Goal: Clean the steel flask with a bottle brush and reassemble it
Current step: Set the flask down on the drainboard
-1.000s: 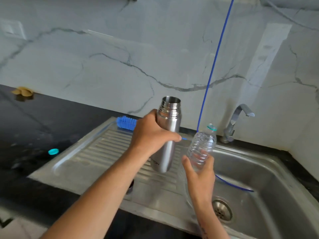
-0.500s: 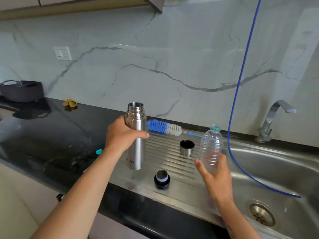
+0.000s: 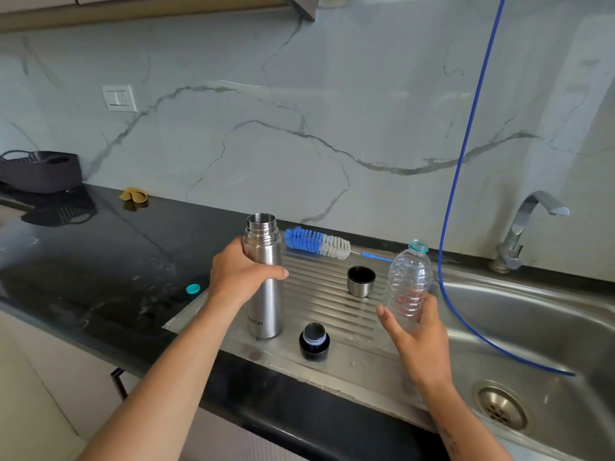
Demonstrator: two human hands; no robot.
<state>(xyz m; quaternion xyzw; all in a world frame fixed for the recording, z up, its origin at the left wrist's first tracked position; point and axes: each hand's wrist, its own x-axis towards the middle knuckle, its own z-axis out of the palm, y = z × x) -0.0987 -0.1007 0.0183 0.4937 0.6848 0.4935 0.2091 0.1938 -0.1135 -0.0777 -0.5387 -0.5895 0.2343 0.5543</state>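
Observation:
My left hand (image 3: 239,274) grips the open steel flask (image 3: 264,287) upright, its base on or just above the ribbed drainboard (image 3: 332,304). My right hand (image 3: 416,334) holds a clear plastic bottle (image 3: 407,284) upright by its lower part; the bottle has no cap. The blue and white bottle brush (image 3: 317,242) lies along the back of the drainboard. The flask's steel cup lid (image 3: 361,281) stands mouth up in the middle of the drainboard. The black inner stopper (image 3: 314,341) sits near the front edge.
The steel sink basin (image 3: 532,327) with its drain (image 3: 499,409) and tap (image 3: 525,224) is on the right. A blue hose (image 3: 466,144) hangs down into the basin. A teal bottle cap (image 3: 193,288) lies on the black counter (image 3: 83,261), with a dark basket (image 3: 40,171) far left.
My view has swung left and pulled back. My left hand has carried the flask left and down to the drainboard's left side. My right hand keeps the plastic bottle upright.

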